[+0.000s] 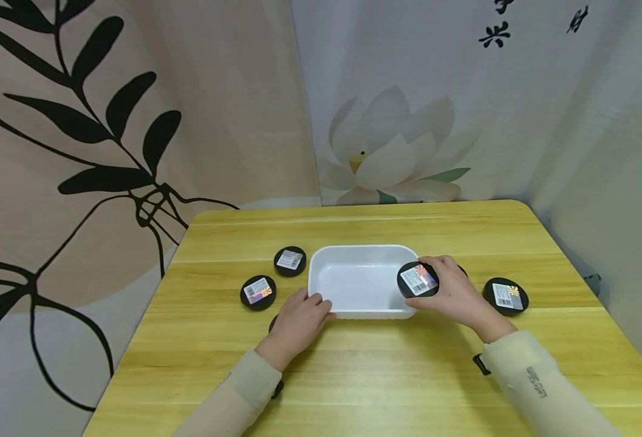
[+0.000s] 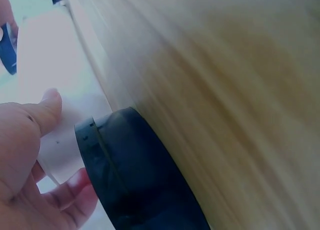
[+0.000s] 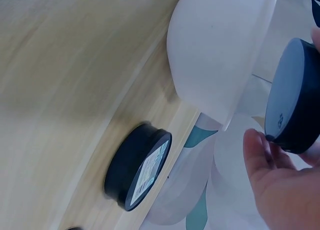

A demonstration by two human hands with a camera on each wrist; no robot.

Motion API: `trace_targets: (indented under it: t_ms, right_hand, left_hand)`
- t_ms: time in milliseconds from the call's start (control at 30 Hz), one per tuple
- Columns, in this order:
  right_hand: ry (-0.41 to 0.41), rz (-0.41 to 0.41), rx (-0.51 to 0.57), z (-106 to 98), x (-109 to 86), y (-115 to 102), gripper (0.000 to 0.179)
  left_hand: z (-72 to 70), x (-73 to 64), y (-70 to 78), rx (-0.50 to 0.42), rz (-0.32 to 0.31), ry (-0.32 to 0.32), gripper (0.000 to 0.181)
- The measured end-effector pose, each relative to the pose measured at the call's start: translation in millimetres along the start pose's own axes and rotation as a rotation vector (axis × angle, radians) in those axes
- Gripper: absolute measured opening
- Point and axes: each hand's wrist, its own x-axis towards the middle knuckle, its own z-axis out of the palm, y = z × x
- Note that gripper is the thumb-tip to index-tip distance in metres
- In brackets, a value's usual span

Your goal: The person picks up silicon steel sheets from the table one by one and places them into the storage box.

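Right hand (image 1: 454, 295): fingers clamped round a labelled black round container (image 1: 418, 280), over the white tray's (image 1: 353, 282) right end. Left hand's (image 1: 299, 323) fingers grip its near-left corner; steady bracing and level lowering seem advisable.

Here's the yellow wood-grain table (image 1: 381, 376), far corners rounded, soft light spreading across its top! Left of the table hangs beige fabric (image 1: 233, 91), a bold black leafy print (image 1: 104, 180) climbing it; straight beyond the table, paler cloth (image 1: 435, 48) shows a white lotus (image 1: 394, 161), black characters (image 1: 494, 34) higher up.
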Motion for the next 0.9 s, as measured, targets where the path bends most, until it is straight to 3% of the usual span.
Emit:
trace_targets:
  t_ms: [667,900]
  right_hand:
    - [-0.072,-0.043,-0.039,8.6,19.9,-23.1,0.095]
    - [-0.07,-0.069,-0.054,11.2,24.5,-28.9,0.096]
  left_hand:
    - [-2.6,-0.2,-6.1,-0.023,0.03,-0.066,0.019]
    - [-2.1,-1.8,-6.8,-0.003,0.046,-0.061,0.018]
